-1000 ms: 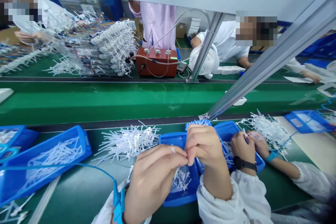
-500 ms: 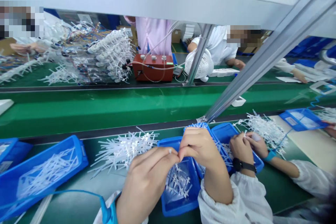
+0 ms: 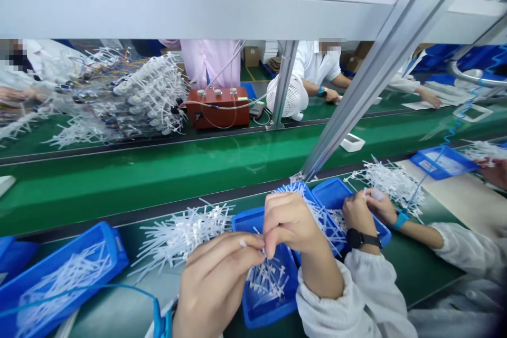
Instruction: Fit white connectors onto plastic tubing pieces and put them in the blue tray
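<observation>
My left hand (image 3: 219, 280), with a blue wrist strap (image 3: 161, 319), is closed in a pinch, and a small white piece (image 3: 243, 243) shows between its fingers. My right hand (image 3: 289, 224) is pinched against its fingertips; what it grips is mostly hidden. Both hands are above a blue bin (image 3: 269, 317) holding white plastic pieces (image 3: 268, 279). Left of that bin lies a loose pile of white strips (image 3: 184, 235) on the green table.
A long blue bin of white strips (image 3: 63, 280) stands at left. Close on my right, a co-worker's hands (image 3: 360, 216) work over another blue bin (image 3: 332, 194). A slanted metal post (image 3: 352, 100) rises beyond. Behind the green conveyor (image 3: 158, 174) sit a red box (image 3: 217, 111) and white fan (image 3: 288, 97).
The view has shifted slightly. My hands remain together over the bin, with the right fingers pointing further down and a thin white piece now visible near the fingertips.
</observation>
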Available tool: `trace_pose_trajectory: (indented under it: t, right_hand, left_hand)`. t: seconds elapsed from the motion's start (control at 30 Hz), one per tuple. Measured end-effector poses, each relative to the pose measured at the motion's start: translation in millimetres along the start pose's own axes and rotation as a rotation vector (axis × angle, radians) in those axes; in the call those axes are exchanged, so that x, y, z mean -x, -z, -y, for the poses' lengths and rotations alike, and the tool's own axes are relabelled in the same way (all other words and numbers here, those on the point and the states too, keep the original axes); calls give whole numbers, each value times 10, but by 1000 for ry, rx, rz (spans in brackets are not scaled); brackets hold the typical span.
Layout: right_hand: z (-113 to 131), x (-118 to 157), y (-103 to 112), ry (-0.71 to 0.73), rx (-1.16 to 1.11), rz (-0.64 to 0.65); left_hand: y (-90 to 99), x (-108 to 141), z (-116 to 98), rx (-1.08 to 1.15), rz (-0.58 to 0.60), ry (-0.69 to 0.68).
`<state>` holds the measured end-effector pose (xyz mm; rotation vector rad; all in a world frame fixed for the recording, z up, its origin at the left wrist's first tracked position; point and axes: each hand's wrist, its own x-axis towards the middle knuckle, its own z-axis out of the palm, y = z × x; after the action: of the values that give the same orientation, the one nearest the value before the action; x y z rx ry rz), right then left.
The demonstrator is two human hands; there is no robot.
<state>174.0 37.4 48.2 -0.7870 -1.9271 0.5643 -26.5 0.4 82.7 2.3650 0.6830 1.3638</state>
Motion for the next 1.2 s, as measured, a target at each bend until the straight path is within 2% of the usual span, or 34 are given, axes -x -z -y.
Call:
trace_pose_trajectory:
  t: [0.17, 0.3, 0.37, 0.43, 0.47, 0.5, 0.63, 0.7, 0.77, 0.87, 0.97, 1.2]
  right_hand:
    - [21, -58, -58, 164, -254, -145]
    - [28, -84, -118, 154, -248, -130]
    - [-27, -10, -86, 147, -206, -115]
    - [-141, 179, 80, 126, -68, -149]
    - [-217, 316, 215, 113, 62, -231]
    - [-303, 471, 375, 90, 123, -253]
    - [-644, 1059, 953, 43, 217, -360]
    - [-759, 1227, 1068, 31, 241, -398]
    - [-812, 1295, 1085, 23, 246, -419]
    - [-772, 1251, 1042, 17, 224, -425]
    - [-628, 1049, 892, 21, 175, -366]
    - [-186, 239, 14, 70, 34, -171]
  left_hand:
    - [-29, 7, -23, 35, -58, 46]
    - [-35, -6, -26, 56, -73, 50]
    - [-32, -19, -30, 67, -68, 56]
    - [-30, -25, -34, 78, -65, 62]
    - [-30, -25, -34, 83, -67, 63]
    - [-32, -21, -33, 86, -70, 60]
    - [-44, 8, -16, 75, -63, 37]
    - [-47, 18, -9, 53, -68, 23]
    - [-43, 17, -9, 17, -73, 13]
    - [-25, 5, -21, -29, -85, 16]
    - [-11, -7, -38, -26, -104, 14]
    - [-20, -19, -61, -10, -114, 35]
